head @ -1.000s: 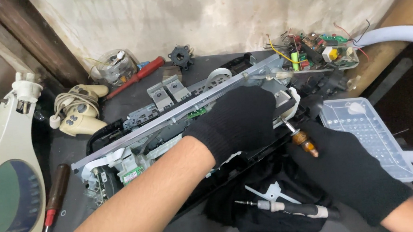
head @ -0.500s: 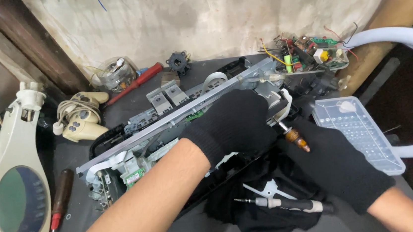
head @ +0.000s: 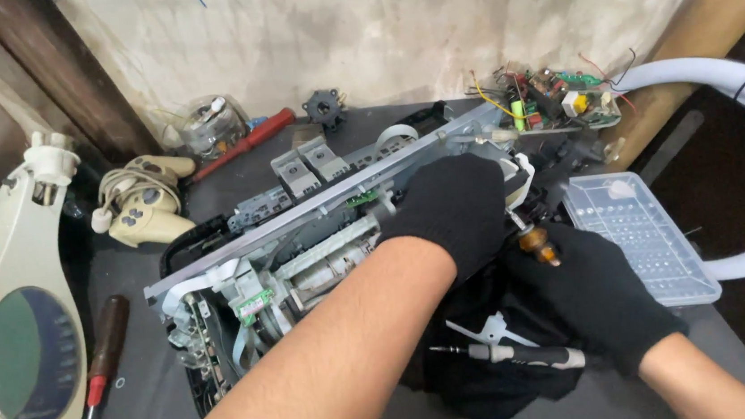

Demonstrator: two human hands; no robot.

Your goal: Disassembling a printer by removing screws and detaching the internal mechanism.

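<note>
Left hand (head: 454, 216), gloved, clamps down on the printer mechanism (head: 304, 242) at frame centre; its grip is closed over the right end. Right hand (head: 600, 293) grasps an amber-handled screwdriver (head: 535, 242), tip at that same end.

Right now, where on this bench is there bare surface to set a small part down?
Two bare patches: the dark mat between the red-handled screwdriver and the opened printer chassis, and the strip behind the chassis near the game controller. Crowded: the right side, where both gloved hands, left and right, the clear tray and black cloth sit.
</note>
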